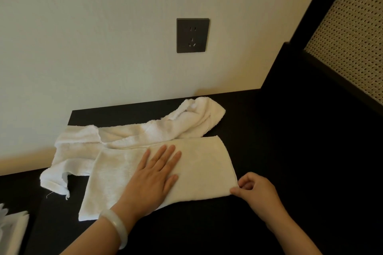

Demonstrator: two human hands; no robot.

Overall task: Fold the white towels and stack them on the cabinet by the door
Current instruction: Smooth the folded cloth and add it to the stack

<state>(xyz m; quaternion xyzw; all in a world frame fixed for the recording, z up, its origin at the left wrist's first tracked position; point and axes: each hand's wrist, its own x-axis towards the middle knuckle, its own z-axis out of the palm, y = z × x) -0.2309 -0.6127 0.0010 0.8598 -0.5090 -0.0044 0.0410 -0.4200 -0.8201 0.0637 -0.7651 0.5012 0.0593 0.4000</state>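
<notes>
A flat folded white towel (pixel 205 163) lies under the spread left hand (pixel 155 176); the right hand (pixel 256 191) pinches its corner. Beyond the left hand a crumpled towel (pixel 145 130) rests on the black cabinet (pixel 290 141), below a wall socket (pixel 192 35).

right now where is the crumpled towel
In the head view the crumpled towel lies on the dark cabinet top, left of centre near the wall, just behind the flat towel and below the socket.

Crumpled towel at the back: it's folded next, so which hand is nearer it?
Left. The left hand lies flat on the folded towel, fingertips just short of the crumpled towel; the right hand pinches the folded towel's near right corner, farther off.
</notes>
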